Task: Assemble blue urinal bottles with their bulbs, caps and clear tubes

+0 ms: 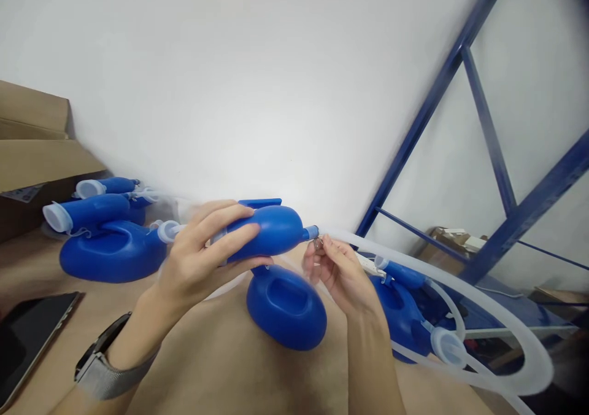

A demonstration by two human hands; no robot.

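My left hand [207, 249] is wrapped around a blue rubber bulb [269, 231], held level above the table. A small blue nozzle sticks out of the bulb's right end. There my right hand [338, 267] pinches a small metal clamp [318, 243] where a clear flexible tube [460, 292] joins the nozzle. The tube runs off to the right and curls into a big loop. Just below the bulb, a blue oval basin-shaped part [288, 304] lies on the tan tabletop [221, 360]. A watch with a metal band sits on my left wrist.
More blue bulb-and-basin sets [108, 243] lie at the left, others with clear tubing [405, 317] at the right. A dark tablet [27, 335] rests at the lower left. Cardboard boxes [37, 145] stand far left. A blue metal rack [483, 126] rises on the right against the white wall.
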